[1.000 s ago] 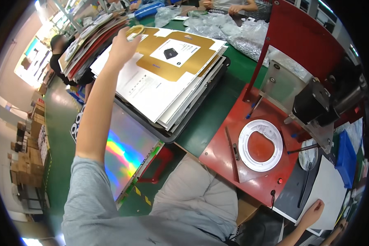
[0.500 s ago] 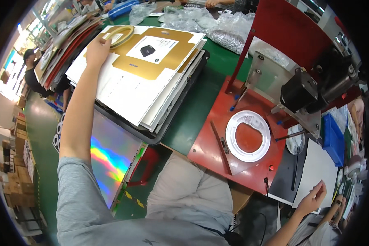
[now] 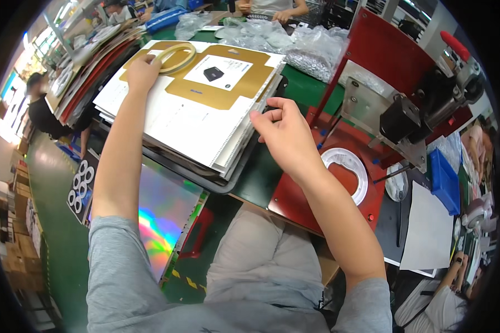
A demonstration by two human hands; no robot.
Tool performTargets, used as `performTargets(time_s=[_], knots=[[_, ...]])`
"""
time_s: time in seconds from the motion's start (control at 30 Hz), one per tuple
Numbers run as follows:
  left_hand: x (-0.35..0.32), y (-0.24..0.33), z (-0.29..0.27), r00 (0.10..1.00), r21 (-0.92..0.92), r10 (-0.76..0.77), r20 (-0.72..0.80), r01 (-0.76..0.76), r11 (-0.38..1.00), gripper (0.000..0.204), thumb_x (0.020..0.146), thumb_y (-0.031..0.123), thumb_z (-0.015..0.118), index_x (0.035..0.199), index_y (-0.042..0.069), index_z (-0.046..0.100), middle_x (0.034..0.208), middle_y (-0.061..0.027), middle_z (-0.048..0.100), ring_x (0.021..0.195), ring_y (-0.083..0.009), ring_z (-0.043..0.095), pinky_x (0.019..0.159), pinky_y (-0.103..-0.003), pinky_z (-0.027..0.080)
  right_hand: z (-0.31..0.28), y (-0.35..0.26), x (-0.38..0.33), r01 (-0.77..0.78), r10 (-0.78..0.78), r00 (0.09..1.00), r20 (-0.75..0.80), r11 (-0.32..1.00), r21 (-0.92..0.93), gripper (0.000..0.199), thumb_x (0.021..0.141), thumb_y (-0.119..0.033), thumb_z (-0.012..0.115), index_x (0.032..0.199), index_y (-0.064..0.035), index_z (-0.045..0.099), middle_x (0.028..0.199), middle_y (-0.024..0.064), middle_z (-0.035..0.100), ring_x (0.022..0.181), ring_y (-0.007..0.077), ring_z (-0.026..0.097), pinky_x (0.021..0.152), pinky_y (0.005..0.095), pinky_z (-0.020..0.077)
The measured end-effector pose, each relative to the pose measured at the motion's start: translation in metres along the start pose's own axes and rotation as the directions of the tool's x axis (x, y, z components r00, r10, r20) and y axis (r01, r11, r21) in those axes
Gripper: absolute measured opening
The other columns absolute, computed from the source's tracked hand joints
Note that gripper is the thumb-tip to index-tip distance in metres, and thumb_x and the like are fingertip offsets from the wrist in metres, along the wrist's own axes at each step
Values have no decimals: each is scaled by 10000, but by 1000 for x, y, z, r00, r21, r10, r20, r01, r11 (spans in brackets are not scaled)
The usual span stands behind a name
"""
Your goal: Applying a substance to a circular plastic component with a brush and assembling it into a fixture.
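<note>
My left hand (image 3: 143, 73) is closed on the near left edge of a thin ring-shaped roll of yellowish tape (image 3: 192, 57). The roll is tilted over a printed gold-and-white cardboard sheet (image 3: 205, 99). This sheet tops a thick stack of sheets (image 3: 178, 130) in a black tray (image 3: 219, 187). My right hand (image 3: 283, 130) hovers by the right edge of the stack. Its fingers are loosely bent and apart, with nothing visible in them. Behind my right forearm, a white ring-shaped part (image 3: 361, 176) lies on the red base of a press (image 3: 372, 202).
The press's red upright panel (image 3: 391, 50) and black clamp (image 3: 403, 119) stand at the right. Bagged parts (image 3: 316, 53) lie at the back. A blue bin (image 3: 445, 180) and a white sheet (image 3: 428, 230) are at far right. More stacked sheets (image 3: 97, 75) rise at left. Other people work nearby.
My right hand has come from the lower right across the press to the stack's right edge. My left hand and the tape roll have shifted slightly right in view.
</note>
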State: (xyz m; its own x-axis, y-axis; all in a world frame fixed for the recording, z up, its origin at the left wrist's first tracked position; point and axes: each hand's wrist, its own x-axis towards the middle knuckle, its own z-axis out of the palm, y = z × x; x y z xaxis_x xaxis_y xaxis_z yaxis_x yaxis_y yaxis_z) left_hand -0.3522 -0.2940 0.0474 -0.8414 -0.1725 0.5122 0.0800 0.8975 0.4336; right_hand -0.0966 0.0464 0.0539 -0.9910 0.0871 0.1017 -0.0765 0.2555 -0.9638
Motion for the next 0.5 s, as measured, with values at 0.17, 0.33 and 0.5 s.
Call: performTargets(time_s=[0.17, 0.33, 0.5], knots=[[-7, -1, -8, 1000, -10, -24, -18, 24, 1000, 359, 887, 325, 692, 1138, 89, 792, 1110, -178, 767, 1057, -356, 717, 950, -436, 541, 21, -19, 23, -183, 140, 982, 128, 874, 450, 370, 938, -242, 754, 1155, 8, 588, 914, 20, 639, 745, 100, 574, 687, 256, 452], [-12, 6, -10, 999, -4, -42, -22, 41, 999, 315, 894, 293, 695, 1120, 93, 789, 1117, -176, 764, 1064, -358, 714, 948, -441, 542, 42, -35, 38, -21, -20, 994, 105, 926, 377, 393, 978, -356, 724, 1158, -24, 615, 932, 28, 660, 783, 102, 601, 684, 268, 455], [6, -3, -19, 997, 46, 59, 43, -61, 997, 302, 896, 280, 662, 1077, 77, 794, 1073, -211, 761, 1038, -389, 718, 951, -469, 548, 54, -31, 49, 55, -108, 983, 149, 945, 322, 394, 962, -167, 695, 1266, 60, 592, 1179, 125, 710, 1013, 185, 676, 902, 338, 526]])
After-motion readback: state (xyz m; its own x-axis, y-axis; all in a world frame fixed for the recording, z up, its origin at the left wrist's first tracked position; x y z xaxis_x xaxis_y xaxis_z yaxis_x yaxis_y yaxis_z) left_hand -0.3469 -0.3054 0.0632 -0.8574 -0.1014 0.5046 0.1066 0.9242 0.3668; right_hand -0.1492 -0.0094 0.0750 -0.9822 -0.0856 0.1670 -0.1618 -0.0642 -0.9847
